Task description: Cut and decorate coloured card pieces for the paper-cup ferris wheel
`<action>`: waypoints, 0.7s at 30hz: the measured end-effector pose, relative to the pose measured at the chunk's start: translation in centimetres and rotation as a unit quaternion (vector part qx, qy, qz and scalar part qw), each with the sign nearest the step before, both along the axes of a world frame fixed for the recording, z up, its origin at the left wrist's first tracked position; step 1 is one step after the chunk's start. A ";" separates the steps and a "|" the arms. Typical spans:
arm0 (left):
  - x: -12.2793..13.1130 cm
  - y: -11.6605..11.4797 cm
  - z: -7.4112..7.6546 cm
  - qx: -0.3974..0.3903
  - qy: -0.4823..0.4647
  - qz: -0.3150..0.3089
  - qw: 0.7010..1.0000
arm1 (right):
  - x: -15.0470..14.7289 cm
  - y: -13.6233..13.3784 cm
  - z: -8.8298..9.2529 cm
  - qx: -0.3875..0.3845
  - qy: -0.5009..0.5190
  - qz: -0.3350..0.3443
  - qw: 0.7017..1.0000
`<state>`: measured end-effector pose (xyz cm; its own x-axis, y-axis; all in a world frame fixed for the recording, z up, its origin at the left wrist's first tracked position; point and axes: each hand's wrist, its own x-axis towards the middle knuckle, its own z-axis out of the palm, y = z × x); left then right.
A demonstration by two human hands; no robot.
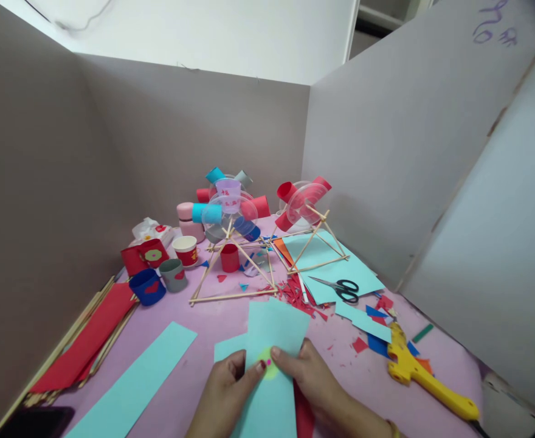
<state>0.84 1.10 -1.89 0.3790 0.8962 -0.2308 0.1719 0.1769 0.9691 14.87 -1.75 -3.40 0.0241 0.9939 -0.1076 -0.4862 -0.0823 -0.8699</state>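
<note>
Here, the left hand (228, 383) and right hand (317, 378) pinch a pale-blue paper strip (266, 404) over the table (368, 377), thumbs on its yellow-green disc (273, 370). Attaching appears under way; even pressure seems called for next.

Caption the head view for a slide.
Left hand and right hand hold a pale turquoise paper strip bearing a yellow-green patch.

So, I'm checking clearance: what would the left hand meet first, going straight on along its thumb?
The left hand would probably meet the right hand, whose thumb lies ahead across the yellow disc on the paper; exact depth is unclear.
</note>
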 end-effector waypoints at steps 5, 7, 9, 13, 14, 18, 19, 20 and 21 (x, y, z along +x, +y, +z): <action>-1.1 0.9 0.7 0.132 0.059 0.036 0.989 | 2.1 0.7 1.0 0.021 -0.017 -0.011 1.000; -1.7 1.7 0.7 0.223 0.127 0.045 0.966 | 3.5 1.2 1.3 0.012 0.001 -0.075 0.997; -2.0 2.4 0.4 0.302 0.221 0.027 0.927 | 4.7 1.8 1.2 -0.010 0.022 -0.112 0.993; -1.8 2.8 -0.1 0.332 0.302 -0.012 0.894 | 5.2 2.1 0.5 -0.038 0.019 -0.078 0.996; -1.9 2.8 -0.1 0.320 0.290 -0.003 0.902 | 5.0 2.1 0.5 -0.036 0.016 -0.067 0.997; -3.1 3.4 0.4 0.268 0.237 0.061 0.932 | 4.5 1.9 0.6 -0.007 -0.004 -0.055 0.998; -3.7 3.6 0.7 0.255 0.223 0.079 0.938 | 4.5 1.8 0.6 0.000 -0.013 -0.058 0.998; -4.1 3.8 0.9 0.228 0.184 0.106 0.950 | 4.5 1.9 0.6 0.006 -0.023 -0.063 0.998; -4.4 3.9 1.2 0.185 0.123 0.141 0.965 | 4.4 1.9 0.6 0.010 -0.031 -0.067 0.997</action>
<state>-3.59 5.01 -0.65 0.0822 0.9939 0.0736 0.3996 -0.1005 0.9111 19.32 0.13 -2.81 0.1636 0.9832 -0.0811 -0.4361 -0.0017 -0.8999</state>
